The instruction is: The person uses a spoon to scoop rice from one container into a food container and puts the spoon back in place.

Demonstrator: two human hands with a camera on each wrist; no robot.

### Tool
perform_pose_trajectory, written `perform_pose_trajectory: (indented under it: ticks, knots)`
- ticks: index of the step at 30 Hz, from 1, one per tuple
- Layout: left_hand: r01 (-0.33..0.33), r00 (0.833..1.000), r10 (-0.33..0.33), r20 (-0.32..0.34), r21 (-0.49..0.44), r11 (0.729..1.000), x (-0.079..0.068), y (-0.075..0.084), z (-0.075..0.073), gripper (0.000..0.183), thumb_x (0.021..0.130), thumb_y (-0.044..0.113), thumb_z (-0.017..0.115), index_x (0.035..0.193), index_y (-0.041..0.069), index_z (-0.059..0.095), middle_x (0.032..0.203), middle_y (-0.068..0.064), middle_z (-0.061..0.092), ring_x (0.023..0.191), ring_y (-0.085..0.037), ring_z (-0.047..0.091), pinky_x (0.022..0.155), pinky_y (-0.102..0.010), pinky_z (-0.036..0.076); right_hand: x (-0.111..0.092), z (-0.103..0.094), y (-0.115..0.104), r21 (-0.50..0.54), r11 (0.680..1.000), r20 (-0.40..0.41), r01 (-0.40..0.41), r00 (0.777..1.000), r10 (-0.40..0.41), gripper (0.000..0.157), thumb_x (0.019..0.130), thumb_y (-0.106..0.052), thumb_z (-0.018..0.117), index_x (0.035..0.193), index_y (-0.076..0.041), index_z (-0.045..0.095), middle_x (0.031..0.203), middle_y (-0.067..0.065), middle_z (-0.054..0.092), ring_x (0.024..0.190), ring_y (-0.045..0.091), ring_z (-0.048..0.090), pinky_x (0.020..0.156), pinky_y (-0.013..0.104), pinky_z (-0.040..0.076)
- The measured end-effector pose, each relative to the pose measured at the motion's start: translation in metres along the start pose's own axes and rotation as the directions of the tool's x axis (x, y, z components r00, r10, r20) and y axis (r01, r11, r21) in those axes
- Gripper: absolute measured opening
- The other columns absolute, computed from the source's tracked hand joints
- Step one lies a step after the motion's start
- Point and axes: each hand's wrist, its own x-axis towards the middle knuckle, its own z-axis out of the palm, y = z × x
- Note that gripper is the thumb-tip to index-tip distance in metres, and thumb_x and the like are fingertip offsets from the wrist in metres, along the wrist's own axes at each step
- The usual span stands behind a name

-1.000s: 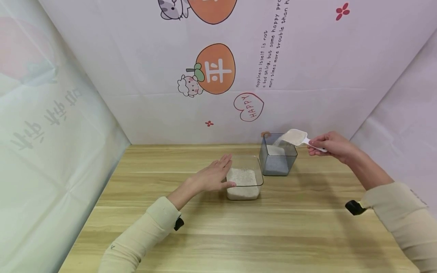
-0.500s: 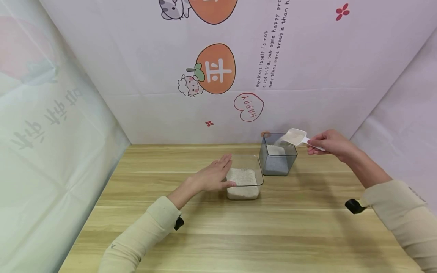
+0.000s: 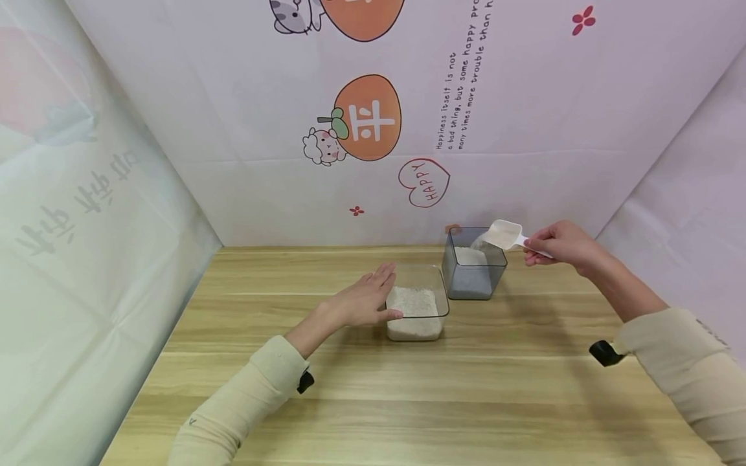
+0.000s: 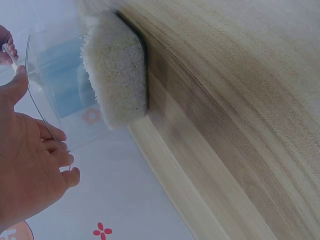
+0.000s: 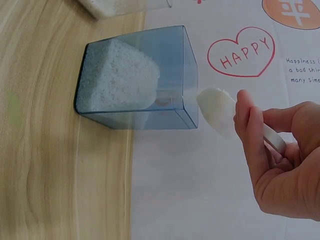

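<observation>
My right hand [image 3: 565,246] pinches the handle of a white scoop [image 3: 504,233], tilted over the rim of a blue-tinted clear container [image 3: 492,281]. Rice streams off the scoop's lip into that container, where a mound of rice [image 5: 120,75] lies. Some rice is still in the scoop. To the left stands a clear colourless container [image 3: 441,321], partly filled with rice [image 4: 117,70]. At its left side, my left hand [image 3: 364,301] rests on the rim with fingers extended and thumb along the near edge.
The two containers stand close together on a wood-grain table [image 3: 373,401], the blue one farther back by the printed white wall sheet [image 3: 262,194]. White sheets also hang at the left and right. Dark wrist devices [image 3: 606,353] show below both sleeves.
Rice keeps falling from the scoop, and less is left in it. The right hand and scoop have shifted very slightly. My left hand stays put on the rim.
</observation>
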Motion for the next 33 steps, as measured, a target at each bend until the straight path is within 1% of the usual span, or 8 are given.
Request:
perform_pose_trajectory:
  ticks: [6,11,14,19,25,29,33]
  knots:
    - [0.0,1.0,0.0,0.0,-0.01,1.0,0.0,0.001,-0.001,0.092,0.099,0.064,0.04,0.159,0.001,0.008,0.169,-0.01,-0.008,0.157,-0.024,-0.005,0.127,-0.046,0.012,-0.003,0.002,-0.004,-0.049,0.999,-0.018,0.003,1.0,-0.004,0.034,0.103,-0.009,0.052,0.115,0.022,0.057,0.08,-0.001,0.073,0.071,0.001,0.07,0.07,0.021,0.06]
    - [-0.002,1.0,0.002,-0.005,-0.004,1.0,0.0,0.0,-0.001,0.093,0.099,0.065,0.039,0.159,0.001,0.008,0.169,-0.013,-0.005,0.157,-0.025,-0.004,0.127,-0.046,0.012,-0.005,0.006,-0.007,-0.137,0.991,-0.041,0.012,0.999,-0.017,0.031,0.102,-0.009,0.053,0.109,0.02,0.062,0.081,0.004,0.074,0.069,0.002,0.07,0.068,0.021,0.06]
    - [-0.002,1.0,0.002,-0.004,-0.002,1.0,0.0,0.0,0.0,0.094,0.099,0.066,0.038,0.159,0.001,0.008,0.169,-0.013,-0.005,0.157,-0.025,-0.004,0.127,-0.046,0.012,-0.005,0.009,-0.008,-0.184,0.983,-0.054,0.014,0.998,-0.025,0.029,0.101,-0.009,0.054,0.103,0.018,0.065,0.079,0.006,0.075,0.067,0.003,0.07,0.065,0.021,0.06]
    - [0.0,1.0,0.0,0.002,-0.006,1.0,0.001,0.0,0.001,0.095,0.098,0.067,0.037,0.159,0.001,0.007,0.169,-0.012,-0.007,0.157,-0.024,-0.005,0.127,-0.046,0.012,-0.006,0.015,-0.012,-0.239,0.971,-0.064,0.015,0.998,-0.031,0.026,0.1,-0.009,0.056,0.096,0.014,0.067,0.074,0.005,0.075,0.063,0.006,0.071,0.062,0.021,0.059]
    - [-0.005,1.0,0.005,-0.002,-0.019,1.0,0.0,0.0,0.002,0.094,0.099,0.065,0.039,0.159,0.001,0.008,0.169,-0.012,-0.007,0.157,-0.025,-0.004,0.127,-0.046,0.012,-0.004,0.02,-0.014,-0.287,0.957,-0.057,0.036,0.997,-0.054,0.026,0.1,-0.011,0.056,0.095,0.012,0.068,0.074,0.005,0.074,0.062,0.006,0.07,0.061,0.022,0.059]
    - [-0.004,1.0,0.004,0.002,-0.01,1.0,0.0,0.0,0.001,0.094,0.099,0.066,0.037,0.159,0.001,0.008,0.169,-0.012,-0.007,0.157,-0.025,-0.004,0.127,-0.046,0.012,-0.003,0.022,-0.013,-0.337,0.94,-0.061,0.053,0.995,-0.078,0.026,0.101,-0.011,0.056,0.092,0.009,0.069,0.073,0.004,0.074,0.063,0.008,0.07,0.061,0.022,0.059]
    - [0.0,1.0,0.0,0.009,-0.014,1.0,-0.001,0.0,-0.001,0.094,0.099,0.066,0.037,0.159,0.001,0.007,0.169,-0.01,-0.009,0.157,-0.025,-0.004,0.127,-0.046,0.011,-0.003,0.023,-0.014,-0.415,0.906,-0.066,0.078,0.991,-0.115,0.024,0.1,-0.011,0.056,0.091,0.007,0.07,0.072,0.002,0.073,0.062,0.009,0.07,0.059,0.023,0.057]
